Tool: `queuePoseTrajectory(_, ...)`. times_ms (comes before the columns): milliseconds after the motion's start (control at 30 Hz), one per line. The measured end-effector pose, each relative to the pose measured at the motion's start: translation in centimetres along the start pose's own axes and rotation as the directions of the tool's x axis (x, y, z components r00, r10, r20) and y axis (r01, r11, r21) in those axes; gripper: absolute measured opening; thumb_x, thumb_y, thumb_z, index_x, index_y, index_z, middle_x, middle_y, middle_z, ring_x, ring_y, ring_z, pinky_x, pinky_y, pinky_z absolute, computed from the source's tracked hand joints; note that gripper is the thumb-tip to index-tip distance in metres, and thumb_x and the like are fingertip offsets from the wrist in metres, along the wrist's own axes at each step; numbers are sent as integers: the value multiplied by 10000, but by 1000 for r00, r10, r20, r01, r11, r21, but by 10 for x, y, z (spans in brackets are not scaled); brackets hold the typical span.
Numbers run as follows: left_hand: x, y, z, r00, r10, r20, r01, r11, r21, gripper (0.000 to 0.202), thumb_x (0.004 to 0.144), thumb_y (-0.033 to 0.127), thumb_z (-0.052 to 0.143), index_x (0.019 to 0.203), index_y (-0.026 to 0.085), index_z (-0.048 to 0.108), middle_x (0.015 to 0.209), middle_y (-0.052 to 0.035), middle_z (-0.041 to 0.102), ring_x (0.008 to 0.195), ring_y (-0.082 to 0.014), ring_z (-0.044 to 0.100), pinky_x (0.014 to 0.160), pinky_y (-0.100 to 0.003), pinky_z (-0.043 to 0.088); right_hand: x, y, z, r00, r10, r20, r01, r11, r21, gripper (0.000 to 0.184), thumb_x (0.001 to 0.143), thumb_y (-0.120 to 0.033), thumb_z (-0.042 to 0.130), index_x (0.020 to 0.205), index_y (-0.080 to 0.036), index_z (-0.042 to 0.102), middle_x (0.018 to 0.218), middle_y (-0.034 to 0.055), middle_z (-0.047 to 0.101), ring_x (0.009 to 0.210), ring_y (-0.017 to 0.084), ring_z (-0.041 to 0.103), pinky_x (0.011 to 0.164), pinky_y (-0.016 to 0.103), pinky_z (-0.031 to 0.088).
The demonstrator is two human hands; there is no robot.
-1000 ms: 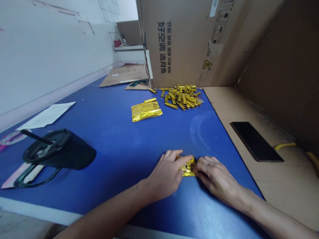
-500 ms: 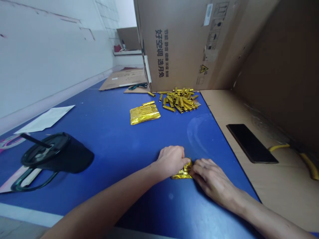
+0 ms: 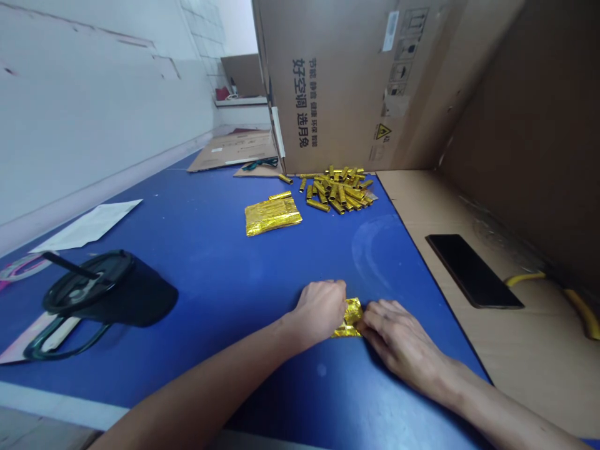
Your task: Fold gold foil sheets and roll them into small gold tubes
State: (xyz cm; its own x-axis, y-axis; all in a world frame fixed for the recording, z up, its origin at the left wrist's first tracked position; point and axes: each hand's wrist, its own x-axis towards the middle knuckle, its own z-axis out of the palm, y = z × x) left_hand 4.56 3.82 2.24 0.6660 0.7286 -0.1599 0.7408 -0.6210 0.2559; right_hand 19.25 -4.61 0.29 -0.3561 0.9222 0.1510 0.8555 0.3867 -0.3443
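Note:
On the blue table top [image 3: 210, 262] lies a sheet of gold foil paper [image 3: 352, 312], with one of my hands at each side of it. My left hand [image 3: 321, 312] is closed over its left part, fingertips tucked out of sight. At the right edge, my right hand [image 3: 394, 331] has its fingers pressed together on the foil. A flat stack of gold foil sheets [image 3: 272, 217] rests farther off. Behind it to the right, several gold foil tubes [image 3: 340, 190] are heaped against a carton.
A large cardboard carton [image 3: 347, 87] stands at the back. A dark tumbler with a straw [image 3: 135, 290] and a white paper [image 3: 89, 225] are at left. On the cardboard to the right lies a black phone [image 3: 473, 270], near a yellow strap [image 3: 581, 312].
My left thumb has drawn back from the foil and the hand has shifted slightly down, so more of the sheet's upper part shows. The right hand stays in place.

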Motion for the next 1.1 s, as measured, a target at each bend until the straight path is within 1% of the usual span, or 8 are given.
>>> queuePoseTrajectory(100, -2, 1, 0, 1000, 1, -11, -1, 1000, 26, 101, 798, 221, 448, 851, 167, 515, 877, -67, 560, 728, -194, 596, 645, -290, 437, -1, 1, 0, 1000, -20, -20, 21, 1000, 20, 178, 857, -167, 383, 806, -192, 552, 722, 28, 551, 680, 150, 472, 630, 285, 323)
queuePoseTrajectory(200, -4, 1, 2, 999, 27, -42, -25, 998, 59, 121, 810, 222, 435, 917, 180, 474, 886, -50, 530, 726, -184, 585, 630, -283, 440, -1, 1, -1, 999, -42, 0, 42, 999, 31, 212, 852, -142, 379, 906, -204, 575, 742, 34, 550, 698, 154, 476, 646, 290, 320)
queuePoseTrajectory(433, -9, -4, 9, 989, 140, -47, -137, 989, 60, 170, 826, 195, 380, 945, 236, 495, 866, -16, 483, 723, -146, 541, 619, -243, 421, 0, -1, -5, 995, -58, 83, 63, 996, -60, 284, 826, -122, 400, 934, -257, 624, 722, 30, 534, 681, 152, 463, 645, 290, 304)
queuePoseTrajectory(567, -15, -8, 8, 977, 208, -45, -206, 977, 48, 176, 819, 188, 390, 902, 212, 543, 850, -21, 476, 784, -148, 506, 686, -246, 420, 1, -1, -6, 993, -76, 95, 82, 995, -63, 299, 824, -120, 396, 958, -259, 624, 740, 38, 542, 684, 155, 461, 642, 289, 302)
queuePoseTrajectory(733, -30, -10, 9, 948, 296, -121, -294, 955, 28, 164, 829, 206, 389, 834, 173, 549, 934, -42, 449, 853, -155, 457, 747, -264, 415, 1, -1, -7, 992, -63, 112, 69, 996, -59, 327, 818, -99, 394, 1005, -264, 605, 744, 38, 540, 690, 159, 457, 643, 294, 296)
queuePoseTrajectory(933, -36, -9, 19, 943, 304, -138, -292, 951, 100, 172, 811, 96, 377, 821, 157, 537, 876, -46, 464, 827, -160, 436, 725, -272, 400, 1, 0, -4, 994, -57, 98, 63, 996, -58, 286, 820, -98, 394, 912, -240, 625, 728, 35, 542, 695, 163, 459, 635, 290, 288)
queuePoseTrajectory(1000, -37, -8, 19, 944, 296, -145, -288, 955, 75, 181, 835, 132, 368, 828, 158, 547, 866, -46, 477, 820, -160, 441, 739, -278, 396, 2, 0, -5, 994, -60, 90, 65, 996, -53, 289, 821, -100, 395, 923, -242, 625, 732, 37, 544, 696, 164, 460, 633, 290, 288)
queuePoseTrajectory(1100, -40, -9, 18, 957, 244, -157, -252, 967, -33, 218, 867, 253, 374, 835, 166, 572, 855, -43, 510, 822, -159, 462, 772, -285, 394, 2, -1, -6, 993, -68, 97, 72, 997, -42, 309, 819, -95, 398, 964, -253, 621, 738, 35, 542, 692, 161, 458, 633, 290, 288)
